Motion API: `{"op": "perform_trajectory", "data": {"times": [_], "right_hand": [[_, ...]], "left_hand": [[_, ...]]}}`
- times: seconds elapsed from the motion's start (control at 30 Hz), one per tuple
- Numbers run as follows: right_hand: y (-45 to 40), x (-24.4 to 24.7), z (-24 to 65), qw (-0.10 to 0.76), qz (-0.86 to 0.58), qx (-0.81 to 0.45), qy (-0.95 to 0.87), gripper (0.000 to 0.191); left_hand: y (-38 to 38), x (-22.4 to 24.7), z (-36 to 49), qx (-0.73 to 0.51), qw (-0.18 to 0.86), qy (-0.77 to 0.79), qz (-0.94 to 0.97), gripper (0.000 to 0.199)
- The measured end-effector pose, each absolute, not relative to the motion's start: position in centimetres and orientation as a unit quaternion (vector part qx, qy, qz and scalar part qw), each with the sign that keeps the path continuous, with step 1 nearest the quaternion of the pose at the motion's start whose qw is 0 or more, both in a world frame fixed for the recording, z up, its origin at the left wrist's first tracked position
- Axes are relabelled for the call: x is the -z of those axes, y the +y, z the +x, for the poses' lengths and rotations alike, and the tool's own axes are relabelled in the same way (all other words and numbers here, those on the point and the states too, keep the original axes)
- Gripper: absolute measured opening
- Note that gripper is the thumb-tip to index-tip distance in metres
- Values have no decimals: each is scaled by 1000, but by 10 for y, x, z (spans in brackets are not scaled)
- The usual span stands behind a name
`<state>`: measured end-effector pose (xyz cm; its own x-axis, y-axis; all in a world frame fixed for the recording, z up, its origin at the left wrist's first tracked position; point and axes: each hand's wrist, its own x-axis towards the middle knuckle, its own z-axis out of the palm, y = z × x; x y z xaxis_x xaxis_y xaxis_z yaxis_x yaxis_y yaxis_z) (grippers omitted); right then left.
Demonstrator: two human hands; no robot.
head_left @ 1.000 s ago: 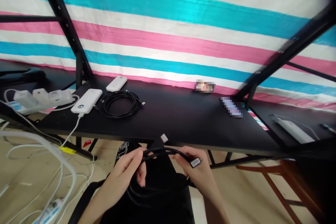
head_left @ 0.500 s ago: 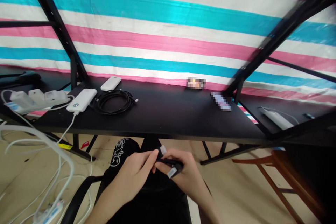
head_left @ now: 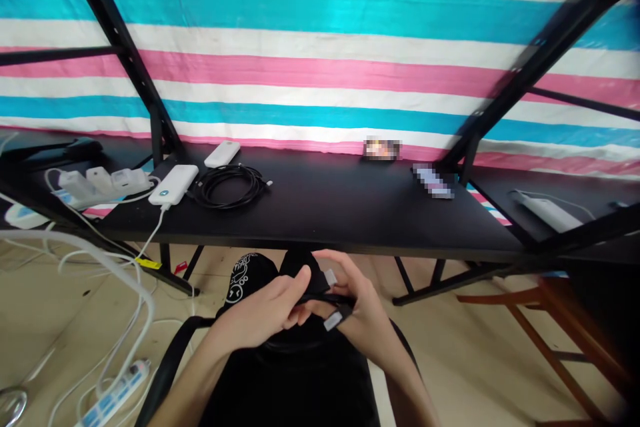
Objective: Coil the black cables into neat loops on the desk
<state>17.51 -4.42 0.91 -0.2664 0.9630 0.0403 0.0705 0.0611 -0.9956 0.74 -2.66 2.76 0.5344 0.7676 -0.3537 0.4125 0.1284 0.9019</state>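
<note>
Over my lap, both hands are on a short black cable point(head_left: 327, 298) with pale, metallic-looking plug ends. My left hand point(head_left: 265, 313) pinches one side of it, the thumb on top and the fingers curled beneath. My right hand point(head_left: 363, 303) grips the other side, its index finger stretched forward and arched. One plug point(head_left: 331, 277) sticks up between the hands; the other plug point(head_left: 333, 320) points down-left by my right thumb. Which kind of plug they are, I cannot tell. Part of the cable is hidden by my fingers.
On the black table point(head_left: 320, 213) lie a coiled black cable point(head_left: 230, 187), a white power bank point(head_left: 174, 185) with a cable plugged in, another white block point(head_left: 223, 154) and a blurred-out phone-like thing point(head_left: 433, 181). White cords and a power strip point(head_left: 117, 397) are at left, a wooden chair point(head_left: 565, 340) at right.
My right hand has loosened from a tight pinch, its index finger now raised and extended. The cable and plugs sit slightly further right. The view has shifted a little.
</note>
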Motion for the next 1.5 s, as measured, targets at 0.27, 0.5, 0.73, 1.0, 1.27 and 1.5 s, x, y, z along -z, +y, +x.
{"op": "perform_trajectory", "data": {"times": [0.27, 0.5, 0.73, 1.0, 1.27, 1.5], "right_hand": [[-31, 1, 188, 530, -473, -433, -555, 25], [4, 20, 193, 692, -497, -450, -266, 44], [73, 11, 210, 573, -480, -518, -416, 54], [204, -3, 231, 450, -504, -554, -486, 59], [259, 33, 246, 372, -572, -455, -572, 57], [266, 33, 256, 274, -699, -319, -579, 62]], "left_hand": [[-7, -10, -3, -225, 648, 402, 607, 43], [2, 21, 19, -515, 601, 469, 392, 50], [75, 14, 32, -598, 539, 482, 346, 57], [174, 13, 47, -526, 590, 469, 394, 61], [238, 15, 39, -387, 638, 485, 457, 63], [273, 37, 31, -349, 560, 537, 526, 50]]}}
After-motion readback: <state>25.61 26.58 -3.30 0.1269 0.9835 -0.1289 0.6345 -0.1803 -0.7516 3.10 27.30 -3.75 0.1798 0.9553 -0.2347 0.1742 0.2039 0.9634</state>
